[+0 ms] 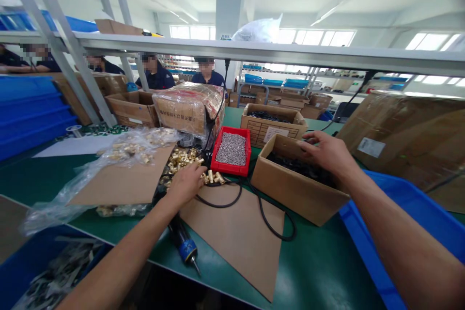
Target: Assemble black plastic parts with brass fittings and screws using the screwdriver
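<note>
A bright workshop with a pale metal shelf (pixel 261 49) across its middle backs a green tabletop (pixel 308 264). The person's left hand (pixel 186 184) reaches into a heap of small, gold-coloured metal fittings (pixel 180 157) behind a black-and-blue electric screwdriver (pixel 184 246), which lies tip toward the near edge. Its fingertips seem to touch the heap's near side, though whether they grip a piece cannot be told. The right hand (pixel 329 152) is over an open brown cardboard box (pixel 290 194) of black parts (pixel 290 162), fingers bent above the opening; what they hold, if anything, is unclear. Between the hands stands a red plastic tray (pixel 229 169) filled with tiny silvery pieces (pixel 231 148), and nearer lies a flat brown cardboard sheet (pixel 240 232).
</note>
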{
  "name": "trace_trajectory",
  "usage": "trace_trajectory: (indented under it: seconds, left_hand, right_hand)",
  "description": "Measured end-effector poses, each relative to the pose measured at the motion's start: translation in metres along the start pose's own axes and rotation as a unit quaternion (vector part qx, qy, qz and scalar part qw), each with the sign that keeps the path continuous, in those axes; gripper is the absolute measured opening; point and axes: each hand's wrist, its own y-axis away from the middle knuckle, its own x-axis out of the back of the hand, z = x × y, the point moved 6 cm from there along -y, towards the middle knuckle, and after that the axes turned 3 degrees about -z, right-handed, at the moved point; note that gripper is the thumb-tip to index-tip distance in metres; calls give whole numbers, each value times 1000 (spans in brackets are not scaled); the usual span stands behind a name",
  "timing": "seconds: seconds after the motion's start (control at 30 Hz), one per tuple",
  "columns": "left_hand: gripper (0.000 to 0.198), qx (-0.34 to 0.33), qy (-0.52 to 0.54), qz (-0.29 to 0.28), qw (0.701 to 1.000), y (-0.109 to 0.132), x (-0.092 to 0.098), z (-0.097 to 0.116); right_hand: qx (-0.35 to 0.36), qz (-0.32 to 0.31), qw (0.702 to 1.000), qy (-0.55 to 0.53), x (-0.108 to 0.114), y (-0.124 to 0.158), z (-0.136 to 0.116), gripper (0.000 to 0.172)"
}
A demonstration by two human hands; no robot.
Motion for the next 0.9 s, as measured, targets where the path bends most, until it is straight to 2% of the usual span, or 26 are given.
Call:
trace_trajectory:
  seconds: [0.07,0.13,0.17,0.27,0.37,0.5,0.6,0.67,0.8,0.83,0.9]
  left_hand:
    - [20,-24,-16,-41,999,-21,-9,-3]
    - [17,-60,-11,-73,995,-33,-16,-4]
    - [16,-81,-6,-87,993,-35,-20,-3]
    - [20,-126,7,-116,985,-35,-25,-2]
    - [25,-131,6,-120,984,-35,-23,-3]
    - [22,-105,-9,-90,990,-37,-6,-3]
    - [22,-90,9,-70,993,-31,11,15]
    - [23,-110,58,-117,985,-22,13,40]
    - [22,-198,122,-307,923,2,-15,103]
    - [21,-209,124,-327,913,4,-24,115]
    - [20,-206,143,-323,913,-1,-39,130]
  right_hand:
    - [55,-32,983,-174,-9,38,-45,41]
    - [93,-66,954,-276,-35,79,-82,35]
    - [107,-111,938,-311,-56,99,-96,32]
    - [76,-243,883,-394,-126,143,-111,26]
    - [51,-299,850,-431,-169,162,-103,27]
    - [59,-291,850,-435,-182,163,-94,37]
    - [64,-277,848,-447,-185,161,-90,42]
    - [43,-262,834,-483,-188,160,-85,46]
    - [-19,-212,806,-552,-192,157,-70,51]
    - [-32,-206,804,-557,-192,157,-68,52]
    - [-55,-197,803,-560,-190,157,-64,52]
